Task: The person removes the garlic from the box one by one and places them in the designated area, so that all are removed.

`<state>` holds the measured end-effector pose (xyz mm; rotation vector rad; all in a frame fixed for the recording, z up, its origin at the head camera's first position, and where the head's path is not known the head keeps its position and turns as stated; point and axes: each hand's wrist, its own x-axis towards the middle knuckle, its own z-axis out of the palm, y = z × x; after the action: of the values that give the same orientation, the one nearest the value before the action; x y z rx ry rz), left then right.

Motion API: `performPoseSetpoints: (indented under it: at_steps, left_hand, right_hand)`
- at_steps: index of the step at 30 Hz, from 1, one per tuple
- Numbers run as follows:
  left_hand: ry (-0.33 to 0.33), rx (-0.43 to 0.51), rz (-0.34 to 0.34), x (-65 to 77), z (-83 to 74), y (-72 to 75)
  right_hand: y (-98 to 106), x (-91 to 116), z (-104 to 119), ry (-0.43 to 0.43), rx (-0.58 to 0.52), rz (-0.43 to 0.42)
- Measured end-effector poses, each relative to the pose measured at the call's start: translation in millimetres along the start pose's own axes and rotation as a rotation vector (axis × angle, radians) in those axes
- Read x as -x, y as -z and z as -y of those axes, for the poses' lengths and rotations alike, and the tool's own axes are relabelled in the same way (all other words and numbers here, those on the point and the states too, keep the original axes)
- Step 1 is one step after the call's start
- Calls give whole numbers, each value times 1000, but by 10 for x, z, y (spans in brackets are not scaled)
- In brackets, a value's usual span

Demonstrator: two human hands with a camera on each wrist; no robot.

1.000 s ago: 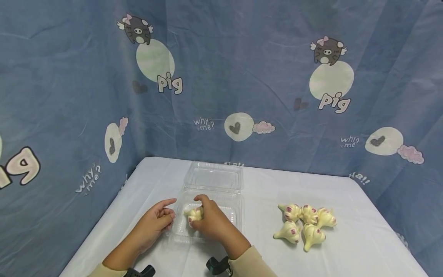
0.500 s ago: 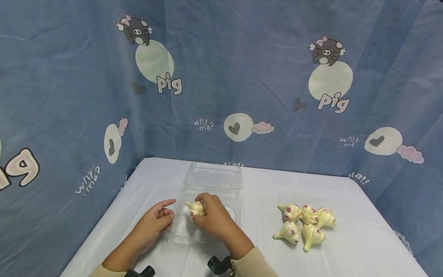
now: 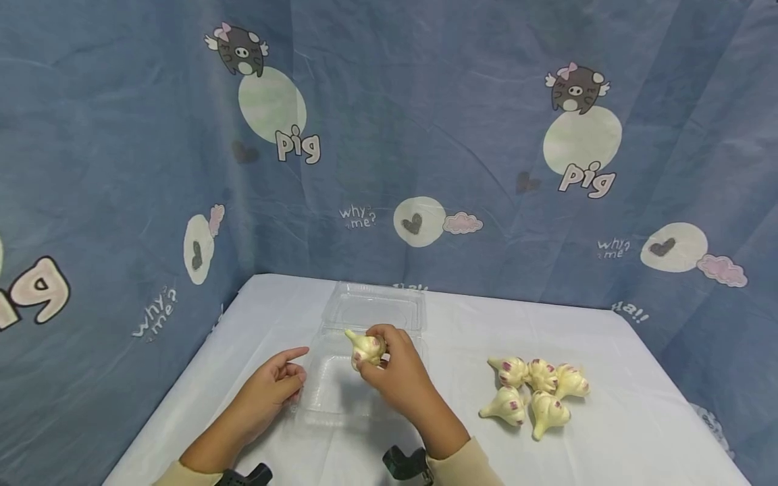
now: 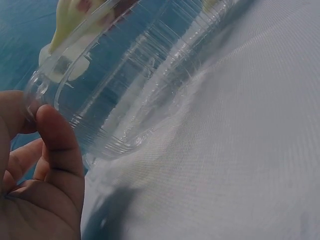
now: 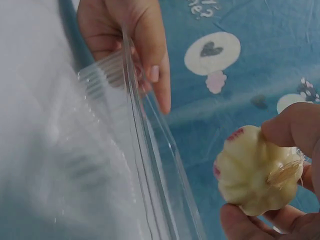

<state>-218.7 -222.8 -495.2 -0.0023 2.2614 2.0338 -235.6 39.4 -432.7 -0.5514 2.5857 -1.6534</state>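
Observation:
My right hand [image 3: 401, 374] holds a garlic bulb [image 3: 366, 349] above the clear plastic clamshell container [image 3: 325, 388]. In the right wrist view the pale bulb [image 5: 250, 172], marked with purple-red patches, sits between thumb and fingers, its rooty base showing. At the container's left side, my left hand [image 3: 270, 388] pinches the rim; the left wrist view has its thumb and a finger [image 4: 60, 130] at a corner of the clear plastic. The container lies with its lid [image 3: 373, 309] folded back, away from me.
Several more garlic bulbs [image 3: 509, 406] lie in a group on the white tablecloth [image 3: 632, 412], right of the container. A blue curtain [image 3: 486, 270] with printed pigs hangs behind the table and along its left side.
The right hand has gripped the garlic bulb, lifted it out of the container's base and carried it up and slightly right. The left hand has stayed at the rim.

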Motion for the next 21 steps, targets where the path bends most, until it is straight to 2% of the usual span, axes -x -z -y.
performPoseSetpoints:
  at_steps: [12,21]
  left_hand:
    - [-8,10,-1,4,-1,-2]
    - [0,4,3,-3,-9,8]
  right_hand:
    - [167,224,-82,5,8,-65]
    - [348,386,-106,-29,36,-125]
